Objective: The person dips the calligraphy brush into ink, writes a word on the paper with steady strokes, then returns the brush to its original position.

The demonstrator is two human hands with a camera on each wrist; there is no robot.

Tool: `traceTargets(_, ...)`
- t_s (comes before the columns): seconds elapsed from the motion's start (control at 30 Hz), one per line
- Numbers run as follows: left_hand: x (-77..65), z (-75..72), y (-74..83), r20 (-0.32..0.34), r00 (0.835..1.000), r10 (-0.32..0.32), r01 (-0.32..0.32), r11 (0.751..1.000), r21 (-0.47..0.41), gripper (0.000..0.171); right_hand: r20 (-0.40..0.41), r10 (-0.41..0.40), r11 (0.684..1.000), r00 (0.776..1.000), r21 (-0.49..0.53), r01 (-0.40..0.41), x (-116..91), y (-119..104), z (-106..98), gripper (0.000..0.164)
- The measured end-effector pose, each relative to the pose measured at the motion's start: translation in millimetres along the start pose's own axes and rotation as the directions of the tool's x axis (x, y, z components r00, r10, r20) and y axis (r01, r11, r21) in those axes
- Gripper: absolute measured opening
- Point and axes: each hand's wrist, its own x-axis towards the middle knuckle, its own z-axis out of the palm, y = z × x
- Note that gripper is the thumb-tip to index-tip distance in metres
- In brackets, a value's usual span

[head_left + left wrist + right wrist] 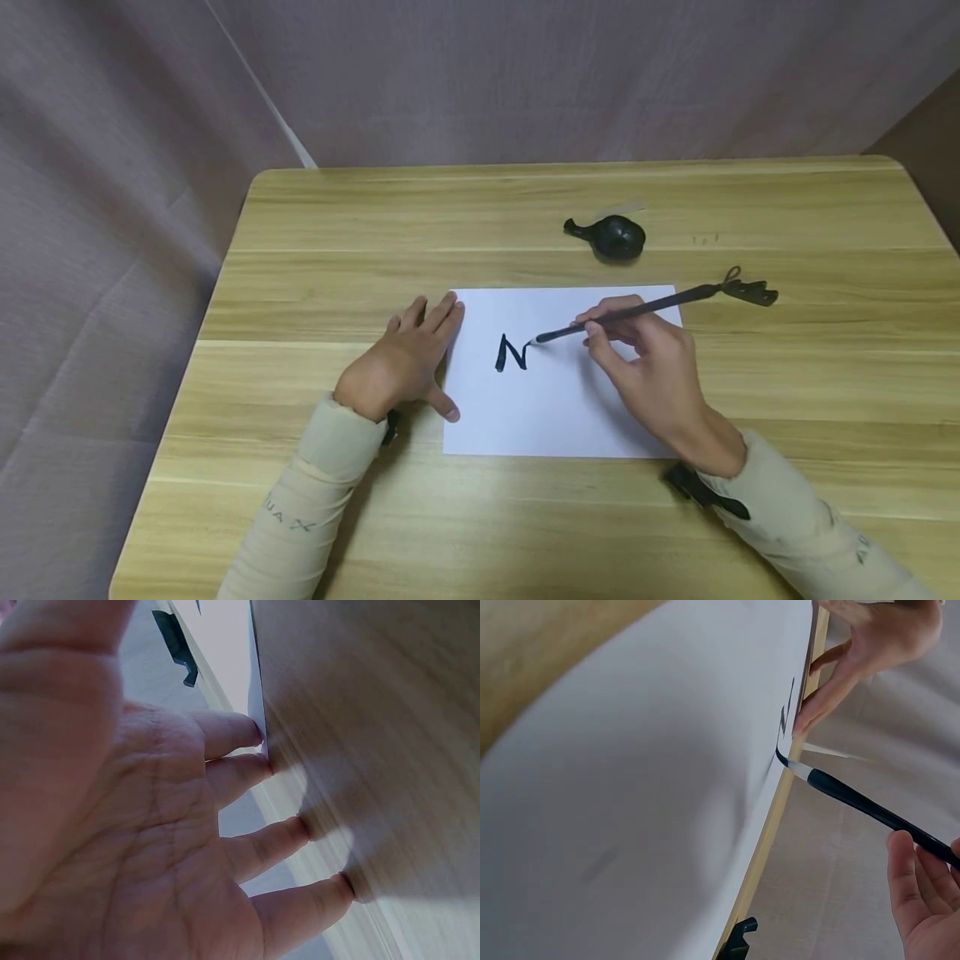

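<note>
Your right hand (pixel 656 379) pinches the brush (pixel 678 298), tip touching paper (pixel 547 421) at that hand's 9 o'clock. Left hand (pixel 401 360), fingers spread, touches paper's 9 o'clock edge. Go light, pin paper flat.

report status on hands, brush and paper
Right hand gripping brush, tip at black N on paper. Left hand spread at paper's left edge. Black dish beyond paper, out of the way.

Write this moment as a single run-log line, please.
Right hand: holds brush, tip at black N-shaped strokes | Left hand: touches left edge of paper | Black gourd-shaped object: on table beyond paper
</note>
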Motion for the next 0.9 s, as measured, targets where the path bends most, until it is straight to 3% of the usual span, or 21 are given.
traceTargets(0.23, 0.4, 0.5, 0.7, 0.005, 1.0, -0.01, 0.01, 1.0, -0.004, 0.15, -0.011, 0.02, 1.0, 1.0, -0.011, -0.02, 3, 4, 0, 0.02)
traceTargets(0.5, 0.5, 0.2, 1.3, 0.007, 1.0, -0.001, 0.001, 1.0, 0.004, 0.151, -0.079, -0.016, 0.999, 0.997, 0.042, 0.02, 1, 2, -5, 0.023)
traceTargets(0.9, 0.5, 0.4, 1.6, 0.013, 1.0, -0.006, 0.006, 1.0, 0.006, 0.151, -0.036, -0.05, 0.998, 0.998, 0.034, 0.051, -4, 2, -13, 0.028)
